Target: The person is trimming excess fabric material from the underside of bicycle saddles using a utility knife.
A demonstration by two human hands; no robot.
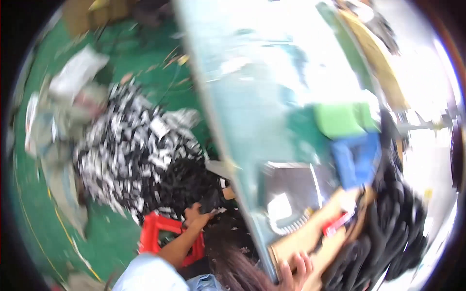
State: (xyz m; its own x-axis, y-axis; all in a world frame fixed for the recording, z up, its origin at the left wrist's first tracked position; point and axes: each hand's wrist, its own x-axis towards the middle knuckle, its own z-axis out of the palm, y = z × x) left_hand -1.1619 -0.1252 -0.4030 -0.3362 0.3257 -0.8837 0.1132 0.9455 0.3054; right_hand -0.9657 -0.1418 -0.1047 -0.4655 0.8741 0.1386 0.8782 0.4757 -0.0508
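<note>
My left hand [197, 217] reaches over a red plastic stool [154, 227], beside dark cloth-like pieces [191, 179] at the near edge of a large heap. Blur and dark material hide whether its fingers grip anything. My right hand [295, 272] is at the near side of a cardboard box [310, 237] on the table, fingers raised and apart, nothing visible in them. Inside the box lies a red-and-white object [337, 224], too blurred to name.
A heap of black and white scraps [141, 145] covers the green floor left of the pale table [233, 116]. Bundled black tubing-like material [388, 228] lies right of the box. A dark flat object [293, 186], a coiled white cord [291, 227], and green [340, 119] and blue [357, 157] items are on the table.
</note>
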